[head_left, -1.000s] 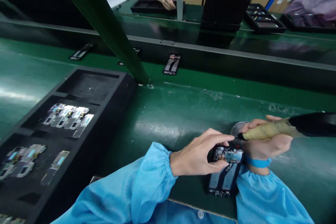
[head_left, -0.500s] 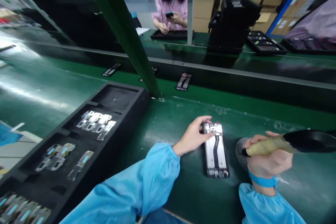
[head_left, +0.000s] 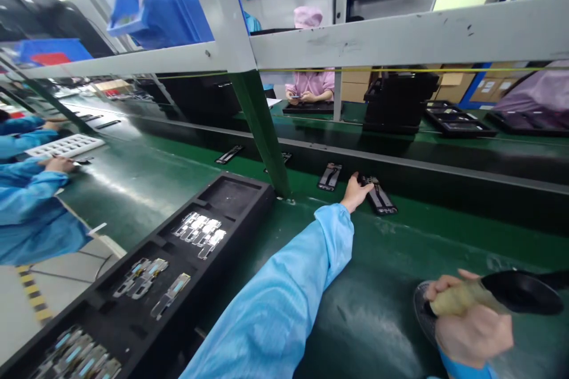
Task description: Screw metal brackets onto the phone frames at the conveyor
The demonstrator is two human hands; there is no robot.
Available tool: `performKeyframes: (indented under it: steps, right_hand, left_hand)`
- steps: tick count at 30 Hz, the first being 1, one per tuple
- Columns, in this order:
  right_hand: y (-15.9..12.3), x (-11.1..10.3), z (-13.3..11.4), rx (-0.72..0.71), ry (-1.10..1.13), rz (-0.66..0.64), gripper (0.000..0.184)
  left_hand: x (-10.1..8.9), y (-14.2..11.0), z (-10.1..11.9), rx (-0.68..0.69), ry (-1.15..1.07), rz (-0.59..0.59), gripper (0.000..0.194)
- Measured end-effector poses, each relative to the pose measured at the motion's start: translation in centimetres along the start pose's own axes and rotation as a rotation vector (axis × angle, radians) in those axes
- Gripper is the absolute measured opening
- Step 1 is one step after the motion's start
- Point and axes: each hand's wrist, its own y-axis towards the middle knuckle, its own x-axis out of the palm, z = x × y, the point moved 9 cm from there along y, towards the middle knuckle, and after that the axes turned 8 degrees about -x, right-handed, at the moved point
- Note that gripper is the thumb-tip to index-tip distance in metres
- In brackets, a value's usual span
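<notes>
My left hand point(head_left: 357, 192) is stretched far forward in a blue sleeve, its fingers resting on the near end of a dark phone frame point(head_left: 380, 199) that lies on the green conveyor belt point(head_left: 444, 213). Whether the fingers still grip the frame is unclear. My right hand point(head_left: 471, 323) stays low at the right, closed round a black electric screwdriver point(head_left: 498, 294) with a tape-wrapped barrel, its tip over a round metal dish point(head_left: 421, 308).
A black foam tray point(head_left: 151, 272) with several small silver parts sits at the left. Two more phone frames point(head_left: 329, 177) lie on the belt. A green post point(head_left: 262, 130) rises beside the tray. People work at the left point(head_left: 26, 201) and across the line point(head_left: 311, 83).
My left hand carried the phone frame from in front of me out onto the conveyor belt. The view tilted upward. My right hand kept hold of the screwdriver.
</notes>
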Motion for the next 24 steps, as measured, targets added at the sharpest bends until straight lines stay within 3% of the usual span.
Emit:
performKeyframes:
  steps: [3,7,10,13,16,19,21,24]
  right_hand:
    - [-0.1,0.1,0.2,0.006,0.002,-0.007,0.041]
    - [-0.3,0.3,-0.1,-0.013,-0.001,-0.001,0.045]
    - [-0.4,0.4,-0.6,-0.049,-0.024,0.011,0.051]
    - [-0.6,0.2,-0.6,-0.050,-0.045,0.007,0.050]
    - [-0.6,0.0,-0.2,-0.041,-0.039,-0.009,0.045]
    - [-0.4,0.2,-0.4,-0.056,-0.047,-0.024,0.044]
    - [-0.3,0.6,-1.0,-0.084,-0.059,-0.018,0.050]
    - [-0.2,1.3,-2.3,-0.129,-0.081,0.005,0.054]
  left_hand:
    - [-0.2,-1.3,0.5,0.111,0.146,-0.015,0.067]
    - [-3.4,-3.4,0.3,0.243,0.374,-0.002,0.049]
    - [-6.8,-3.5,-0.6,0.221,0.536,0.099,0.048]
    - [-8.4,-2.7,-1.2,0.154,0.661,0.183,0.044]
    - [-8.1,-2.6,-0.8,0.153,0.751,0.192,0.034]
    - [-7.5,-4.4,0.2,0.198,0.820,0.185,0.032]
    - [-7.0,-7.1,0.5,0.240,0.860,0.166,0.030]
    - [-6.3,-13.5,-0.4,0.298,0.905,0.118,0.028]
